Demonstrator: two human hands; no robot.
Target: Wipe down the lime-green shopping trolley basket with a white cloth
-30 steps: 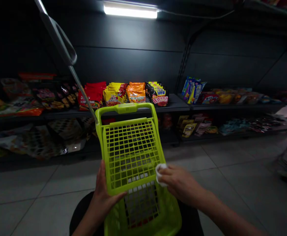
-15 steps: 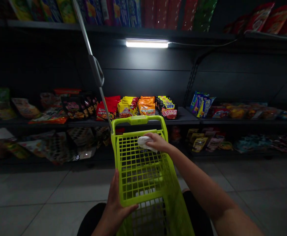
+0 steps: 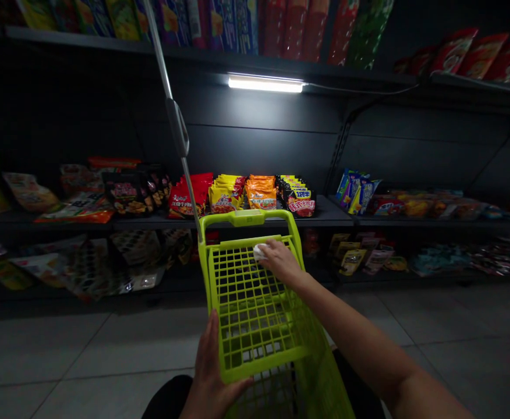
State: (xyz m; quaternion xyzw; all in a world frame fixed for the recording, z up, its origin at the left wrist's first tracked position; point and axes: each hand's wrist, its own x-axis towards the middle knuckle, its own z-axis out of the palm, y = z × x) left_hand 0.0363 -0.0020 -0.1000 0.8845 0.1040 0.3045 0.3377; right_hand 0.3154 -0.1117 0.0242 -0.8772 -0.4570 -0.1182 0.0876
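A lime-green plastic shopping basket (image 3: 255, 314) with a mesh wall stands tilted in front of me. My left hand (image 3: 213, 381) grips its lower left edge, fingers curled round the rim. My right hand (image 3: 281, 262) presses a small white cloth (image 3: 259, 252) against the upper part of the mesh, just below the green handle (image 3: 246, 217). A grey telescopic pull handle (image 3: 177, 128) rises from the basket's left side.
Dark shop shelves (image 3: 325, 212) run across the back, with rows of red, yellow and orange noodle packets (image 3: 241, 195) under a strip light (image 3: 266, 84). Snack bags lie on the left and right shelves. Grey floor tiles (image 3: 106, 343) lie below.
My right hand with the cloth has moved from the basket's lower right side up to the top of the mesh. The view has tilted upward. My left hand keeps its hold.
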